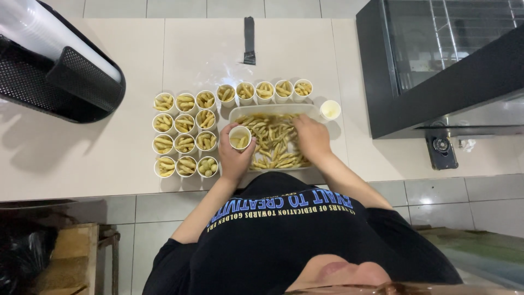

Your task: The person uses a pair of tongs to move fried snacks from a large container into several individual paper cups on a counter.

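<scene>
Head view looks straight down at your two bare hands over a pale glossy countertop (82,153). Your left hand (236,155) is wrapped around a small white paper cup (239,137), holding it upright at the left edge of a rectangular clear plastic tray (240,112); the cup has only a few pale yellow finger-shaped snack pieces at its bottom. Your right hand (311,136) is down inside the tray, fingers curled into the loose snack pieces (273,143), but you cannot tell from this angle whether they have closed on any.

Left of the tray stand three columns of filled white cups (184,135), touching one another, and a row of five more filled cups (265,90) runs along the tray's far side. A single white cup with pale contents (330,110) sits just beside the tray's far right corner. A dark flat tool (249,39) lies farther back, and a black glass-fronted cabinet (436,60) stands to the right.
</scene>
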